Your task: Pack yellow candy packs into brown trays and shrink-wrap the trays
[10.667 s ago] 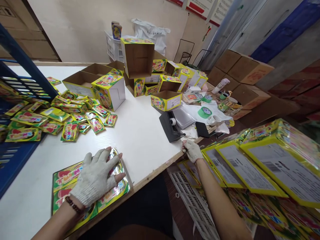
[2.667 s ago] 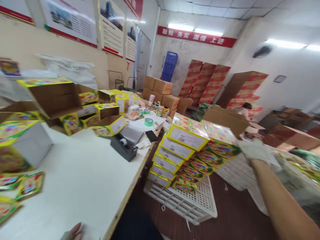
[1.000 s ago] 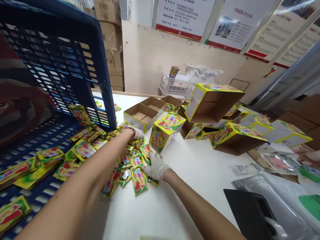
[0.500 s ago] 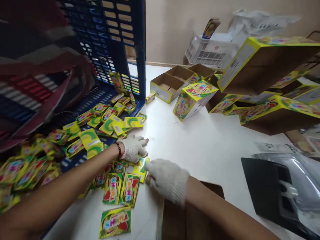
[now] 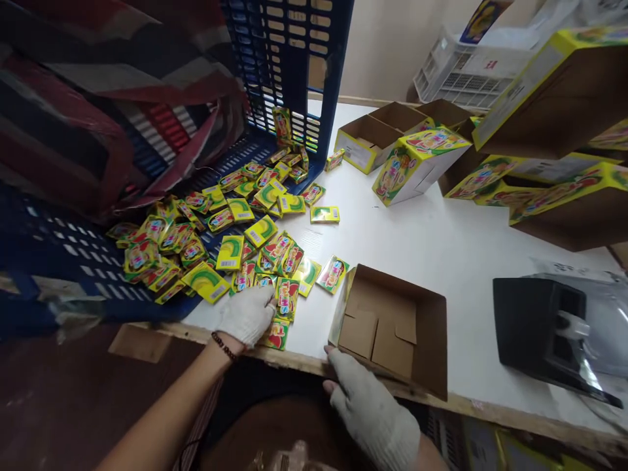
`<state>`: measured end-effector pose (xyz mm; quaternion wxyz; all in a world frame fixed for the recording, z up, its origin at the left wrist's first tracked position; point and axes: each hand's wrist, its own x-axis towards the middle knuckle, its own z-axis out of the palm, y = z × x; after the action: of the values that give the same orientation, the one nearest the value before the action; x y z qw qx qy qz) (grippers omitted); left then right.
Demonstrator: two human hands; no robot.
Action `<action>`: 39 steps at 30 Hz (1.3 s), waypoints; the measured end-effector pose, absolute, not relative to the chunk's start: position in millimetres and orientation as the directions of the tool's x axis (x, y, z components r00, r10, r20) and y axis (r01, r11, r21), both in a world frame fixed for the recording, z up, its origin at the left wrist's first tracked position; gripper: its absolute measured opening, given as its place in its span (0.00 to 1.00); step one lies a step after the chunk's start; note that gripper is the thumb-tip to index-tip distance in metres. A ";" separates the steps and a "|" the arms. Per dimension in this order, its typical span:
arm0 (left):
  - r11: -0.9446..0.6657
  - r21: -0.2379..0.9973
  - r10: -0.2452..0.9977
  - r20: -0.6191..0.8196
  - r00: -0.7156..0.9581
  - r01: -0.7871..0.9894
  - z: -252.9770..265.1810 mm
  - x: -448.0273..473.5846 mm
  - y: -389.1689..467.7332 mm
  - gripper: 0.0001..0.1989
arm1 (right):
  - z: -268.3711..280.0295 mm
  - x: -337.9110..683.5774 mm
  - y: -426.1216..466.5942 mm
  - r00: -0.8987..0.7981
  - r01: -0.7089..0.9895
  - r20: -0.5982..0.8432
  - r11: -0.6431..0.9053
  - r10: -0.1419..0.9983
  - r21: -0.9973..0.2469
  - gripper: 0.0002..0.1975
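Note:
My left hand [image 5: 248,317], in a white knit glove with bare fingertips, rests at the table's front edge. Its fingers are bent against small yellow-green packs [image 5: 287,299] with fruit print; part of the fingers is hidden. My right hand [image 5: 375,405], gloved alike, is beside the near left corner of an open brown carton [image 5: 380,340], its thumb and a finger apart. Nothing shows between them. Inside the carton only its bottom flaps show. Another pack [image 5: 333,273] lies just left of the carton, and many loose packs [image 5: 230,252] spread leftward.
A blue perforated crate [image 5: 326,65] lies on its side at left, with striped cloth [image 5: 122,85] in it. Yellow printed cartons [image 5: 419,160] stand at the back right. A black device [image 5: 534,327] sits at right, and a white basket [image 5: 471,75] behind.
The view has shifted. My left hand has moved back from the pile's far side to the front edge. My right hand has drawn back to the carton's near corner, and packs have moved.

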<state>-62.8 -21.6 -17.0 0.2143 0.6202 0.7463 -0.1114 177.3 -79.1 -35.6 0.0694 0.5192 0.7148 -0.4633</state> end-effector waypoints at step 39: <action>0.466 0.220 0.875 -0.258 -0.410 0.857 -58.3 -81.6 -51.8 0.20 | -62.7 108.8 -56.8 -0.554 0.675 -0.198 0.296 0.809 -0.676 0.23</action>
<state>-81.6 -51.8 -58.3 0.1698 0.5159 0.8392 0.0264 108.8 -56.8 -62.7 -0.0906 0.4635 0.8000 -0.3701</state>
